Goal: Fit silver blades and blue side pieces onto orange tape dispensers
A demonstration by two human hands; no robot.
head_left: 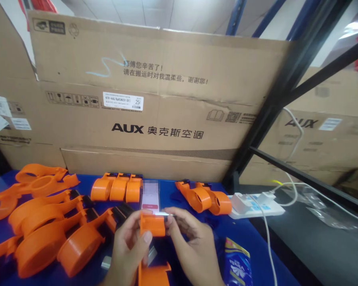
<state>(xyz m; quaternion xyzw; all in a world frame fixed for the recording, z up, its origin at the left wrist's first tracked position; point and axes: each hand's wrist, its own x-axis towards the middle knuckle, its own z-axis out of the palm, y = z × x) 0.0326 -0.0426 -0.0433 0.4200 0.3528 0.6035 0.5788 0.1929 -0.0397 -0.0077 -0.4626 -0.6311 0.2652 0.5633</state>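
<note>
My left hand is closed round a small orange plastic part, thumb on its front face, held above the blue table. My right hand pinches the same part from the right side, where a thin metal strip shows along its top edge. Below the hands another orange piece sticks up at the frame's bottom edge. A phone with a lit screen lies just behind the held part.
Several orange tape dispensers lie at the left, three more behind, two at the right. A white power strip with cables sits right of them. A blue packet lies near my right hand. Cardboard boxes wall the back.
</note>
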